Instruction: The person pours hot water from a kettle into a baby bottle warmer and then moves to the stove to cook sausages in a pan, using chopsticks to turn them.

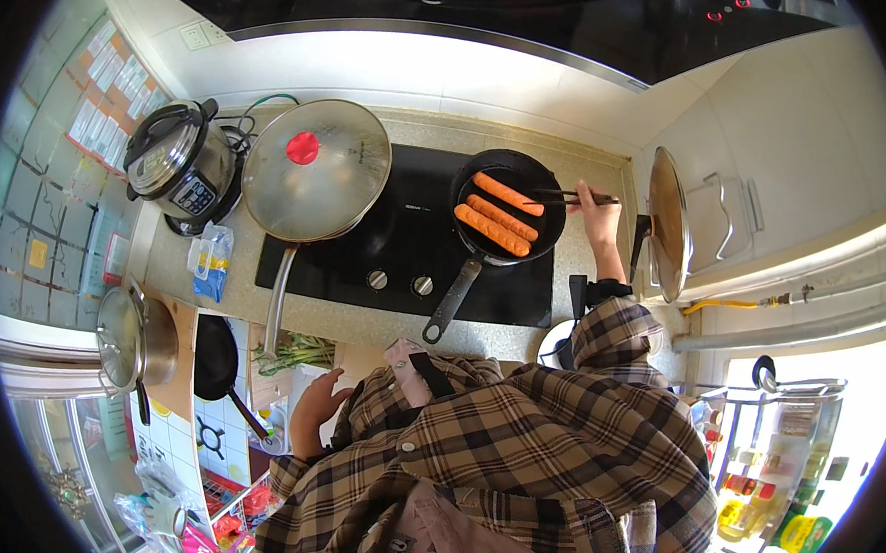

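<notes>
Several scored sausages (pixel 492 230) lie side by side in a black frying pan (pixel 546 237) on the right of the black glass cooktop (pixel 382 257). My right hand (pixel 597 212) holds a pair of dark chopsticks (pixel 559 193), whose tips reach over the pan at the uppermost sausage; whether they touch it I cannot tell. Low on the left, in front of my body, my left hand (pixel 318 407) is empty with its fingers apart. The pan's handle (pixel 452 302) points towards me, with neither hand on it.
A lidded wok (pixel 317 178) covers the cooktop's left side. Beyond it stand an electric pressure cooker (pixel 182 166) and a pack of wipes (pixel 213 262). A lid (pixel 669 223) leans at the right wall. A lidded pot (pixel 134 338) is at far left, greens (pixel 297 352) below the counter edge.
</notes>
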`<action>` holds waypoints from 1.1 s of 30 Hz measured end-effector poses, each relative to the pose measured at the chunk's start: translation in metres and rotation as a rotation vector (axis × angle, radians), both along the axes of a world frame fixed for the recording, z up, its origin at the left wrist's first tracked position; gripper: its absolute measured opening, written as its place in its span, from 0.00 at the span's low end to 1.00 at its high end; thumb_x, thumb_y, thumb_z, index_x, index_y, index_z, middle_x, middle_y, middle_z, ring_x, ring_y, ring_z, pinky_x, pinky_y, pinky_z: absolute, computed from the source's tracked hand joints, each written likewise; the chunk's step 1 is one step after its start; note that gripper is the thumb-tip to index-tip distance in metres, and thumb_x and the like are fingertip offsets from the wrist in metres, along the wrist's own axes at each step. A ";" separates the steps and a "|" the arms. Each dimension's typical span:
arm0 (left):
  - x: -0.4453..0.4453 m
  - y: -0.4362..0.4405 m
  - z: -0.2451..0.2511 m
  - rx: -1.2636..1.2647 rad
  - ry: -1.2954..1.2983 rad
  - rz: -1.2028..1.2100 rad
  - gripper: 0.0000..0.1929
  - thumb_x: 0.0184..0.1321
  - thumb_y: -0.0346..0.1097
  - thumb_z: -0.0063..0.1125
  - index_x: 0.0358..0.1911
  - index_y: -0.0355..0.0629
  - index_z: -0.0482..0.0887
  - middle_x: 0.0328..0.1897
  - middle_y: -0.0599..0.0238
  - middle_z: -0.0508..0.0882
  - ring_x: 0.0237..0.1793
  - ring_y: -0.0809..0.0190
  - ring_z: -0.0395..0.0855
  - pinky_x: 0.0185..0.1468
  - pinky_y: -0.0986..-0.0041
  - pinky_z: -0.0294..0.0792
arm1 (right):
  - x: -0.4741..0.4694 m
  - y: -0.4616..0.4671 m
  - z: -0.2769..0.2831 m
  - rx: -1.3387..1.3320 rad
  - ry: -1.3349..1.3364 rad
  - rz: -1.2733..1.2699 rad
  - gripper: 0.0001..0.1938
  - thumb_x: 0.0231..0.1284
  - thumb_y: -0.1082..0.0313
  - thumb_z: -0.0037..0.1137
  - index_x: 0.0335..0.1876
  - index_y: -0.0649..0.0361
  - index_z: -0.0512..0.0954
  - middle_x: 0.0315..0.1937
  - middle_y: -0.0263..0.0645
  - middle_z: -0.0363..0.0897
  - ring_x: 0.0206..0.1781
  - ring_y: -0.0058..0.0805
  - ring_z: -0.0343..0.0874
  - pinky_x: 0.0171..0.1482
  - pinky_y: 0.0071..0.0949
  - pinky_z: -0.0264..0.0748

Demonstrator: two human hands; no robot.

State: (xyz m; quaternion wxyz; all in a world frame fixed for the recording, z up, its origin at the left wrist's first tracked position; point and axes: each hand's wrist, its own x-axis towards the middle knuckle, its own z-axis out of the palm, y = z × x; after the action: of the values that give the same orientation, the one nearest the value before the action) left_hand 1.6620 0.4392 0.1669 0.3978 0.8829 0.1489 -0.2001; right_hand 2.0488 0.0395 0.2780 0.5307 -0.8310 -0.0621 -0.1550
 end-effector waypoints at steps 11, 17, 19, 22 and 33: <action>-0.004 0.000 -0.006 0.023 0.000 -0.010 0.28 0.56 0.47 0.59 0.56 0.38 0.72 0.53 0.45 0.77 0.55 0.43 0.73 0.56 0.60 0.67 | -0.009 -0.003 -0.008 -0.082 -0.077 -0.157 0.16 0.61 0.60 0.55 0.30 0.68 0.81 0.18 0.39 0.81 0.22 0.19 0.78 0.32 0.20 0.73; -0.008 0.006 -0.021 0.068 -0.088 -0.060 0.28 0.56 0.46 0.60 0.57 0.40 0.71 0.51 0.49 0.79 0.49 0.47 0.79 0.50 0.61 0.71 | -0.004 -0.009 -0.015 -0.111 -0.089 -0.191 0.15 0.62 0.60 0.55 0.33 0.68 0.81 0.20 0.41 0.82 0.24 0.18 0.79 0.33 0.21 0.73; -0.008 0.006 -0.021 0.068 -0.073 -0.051 0.28 0.56 0.46 0.60 0.57 0.39 0.72 0.51 0.49 0.80 0.48 0.47 0.79 0.50 0.61 0.71 | -0.003 -0.009 -0.017 -0.108 -0.054 -0.197 0.15 0.61 0.61 0.55 0.34 0.69 0.81 0.21 0.41 0.82 0.25 0.19 0.80 0.33 0.21 0.74; -0.008 0.006 -0.019 0.078 -0.073 -0.052 0.27 0.56 0.46 0.60 0.57 0.39 0.72 0.51 0.49 0.80 0.49 0.47 0.79 0.50 0.61 0.71 | -0.003 -0.008 -0.021 -0.101 -0.117 -0.133 0.14 0.61 0.62 0.56 0.35 0.69 0.80 0.22 0.41 0.83 0.28 0.23 0.83 0.34 0.22 0.75; -0.010 0.007 -0.020 0.079 -0.078 -0.037 0.27 0.56 0.47 0.60 0.56 0.40 0.73 0.50 0.49 0.80 0.48 0.48 0.80 0.50 0.62 0.72 | -0.004 -0.008 -0.017 -0.163 -0.018 -0.057 0.15 0.61 0.63 0.53 0.32 0.71 0.80 0.22 0.43 0.83 0.27 0.23 0.82 0.34 0.22 0.75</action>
State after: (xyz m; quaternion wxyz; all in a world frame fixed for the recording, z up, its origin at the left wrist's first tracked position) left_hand 1.6515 0.4457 0.1468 0.3643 0.9077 0.1245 -0.1668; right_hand 2.0445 0.0316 0.2610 0.4562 -0.8714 -0.0557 -0.1718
